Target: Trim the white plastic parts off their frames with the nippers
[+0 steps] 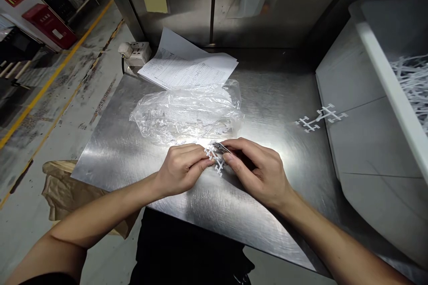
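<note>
My left hand [183,167] is closed, its thumb and fingers pinching a white branched plastic sprue [219,167] above the steel table. In my right hand [259,169] is a small flat metal tool [222,147], perhaps a nail clipper, held between thumb and fingers. The tool's tip meets the upper part of the sprue; the rest of the tool is hidden by my fingers. Just beyond both hands lies a clear plastic bag [187,111] with small white pieces in it. Another white sprue [317,118] is off to the right, near the bin.
The steel table [197,213] carries printed sheets [194,64] behind the bag and a power socket [138,53] at its back left corner. A large pale bin [371,138] holding many white strips [413,80] stands on the right. Below the left edge sits a brown paper bag [70,191].
</note>
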Available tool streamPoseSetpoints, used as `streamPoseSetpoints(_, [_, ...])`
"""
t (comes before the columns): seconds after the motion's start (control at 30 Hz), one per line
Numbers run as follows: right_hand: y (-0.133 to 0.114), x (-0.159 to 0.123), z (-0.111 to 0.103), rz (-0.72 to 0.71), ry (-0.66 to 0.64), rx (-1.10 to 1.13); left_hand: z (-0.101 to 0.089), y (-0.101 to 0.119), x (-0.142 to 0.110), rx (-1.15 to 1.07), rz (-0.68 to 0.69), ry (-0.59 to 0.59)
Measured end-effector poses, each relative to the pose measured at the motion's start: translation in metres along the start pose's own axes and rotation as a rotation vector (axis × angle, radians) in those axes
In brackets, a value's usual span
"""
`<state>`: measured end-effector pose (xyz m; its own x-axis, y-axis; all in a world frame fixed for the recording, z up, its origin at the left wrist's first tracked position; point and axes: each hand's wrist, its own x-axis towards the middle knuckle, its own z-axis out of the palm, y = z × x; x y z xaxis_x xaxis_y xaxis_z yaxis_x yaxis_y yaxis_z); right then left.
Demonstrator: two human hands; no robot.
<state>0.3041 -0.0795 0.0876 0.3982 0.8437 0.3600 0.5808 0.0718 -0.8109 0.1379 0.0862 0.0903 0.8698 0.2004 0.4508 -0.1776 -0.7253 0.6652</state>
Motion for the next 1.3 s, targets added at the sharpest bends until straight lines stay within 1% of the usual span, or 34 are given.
streamPoseSetpoints(0.27, [0.0000, -0.0002, -0.0001, -0.025, -0.003, 0.006, 0.0020, -0.0014, -0.0011, 0.036, 0.043, -0.014])
streamPoseSetpoints(0.43, [0.0011, -0.0011, 0.0011, -0.031, 0.005, 0.028, 0.0032, -0.0025, -0.0027, 0.026, 0.043, -0.010])
streamPoseSetpoints(0.63, [0.0023, -0.0024, 0.0024, 0.045, -0.002, 0.050, 0.0034, -0.0015, -0.0028, 0.027, 0.039, -0.020])
streamPoseSetpoints(0.83, [0.0005, -0.0011, 0.0039, 0.231, -0.050, 0.119, 0.0041, 0.0007, -0.0018, 0.033, -0.005, -0.026])
streamPoseSetpoints(1.0, [-0.0044, 0.0004, 0.0038, 0.306, -0.054, 0.117, 0.0048, 0.0009, -0.0006, -0.001, -0.025, -0.005])
streamPoseSetpoints(1.17, [-0.0051, 0.0006, 0.0041, 0.351, -0.056, 0.115, 0.0042, 0.0019, 0.0007, -0.046, -0.066, -0.019])
streamPoseSetpoints(1.3, [-0.0031, 0.0001, 0.0047, 0.304, -0.018, 0.120, 0.0034, 0.0022, 0.0005, -0.050, -0.097, -0.025])
